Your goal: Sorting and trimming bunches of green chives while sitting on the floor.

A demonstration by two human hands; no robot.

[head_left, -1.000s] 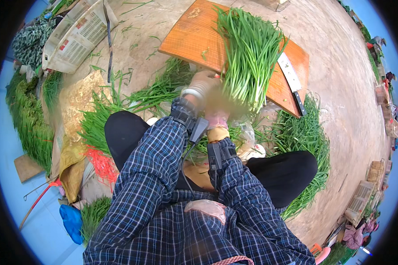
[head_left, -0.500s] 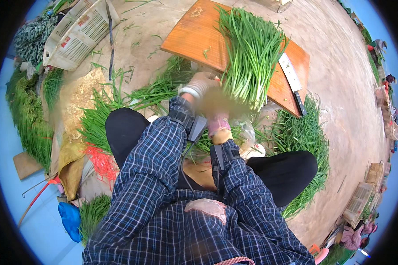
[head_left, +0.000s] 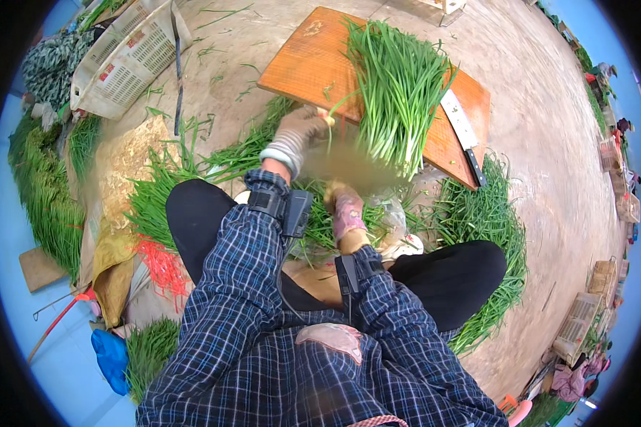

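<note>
My left hand (head_left: 298, 135), in a grey-and-white striped glove, is by the near left edge of a wooden board (head_left: 313, 50). Its thumb and finger pinch a thin green chive stalk (head_left: 345, 100). Lower and to the right, my right hand (head_left: 347, 210) wears a pink patterned glove; a brown smudge on the picture hides its fingertips, so its grip is unclear. On the board lies a thick bunch of green chives (head_left: 399, 89), pale ends toward me. Right of the bunch rests a knife (head_left: 461, 124) with a black handle.
Loose chives (head_left: 488, 235) cover the floor at my right, and more chives (head_left: 160, 203) lie at my left. A white plastic crate (head_left: 124, 64) stands far left. Red plastic strands (head_left: 165, 263) lie beside my left knee. Crates and people are at the far right.
My left hand has moved left and slightly away from me, with the stalk now showing at its fingertips. My right hand has dropped back toward me, and the two hands are farther apart.
</note>
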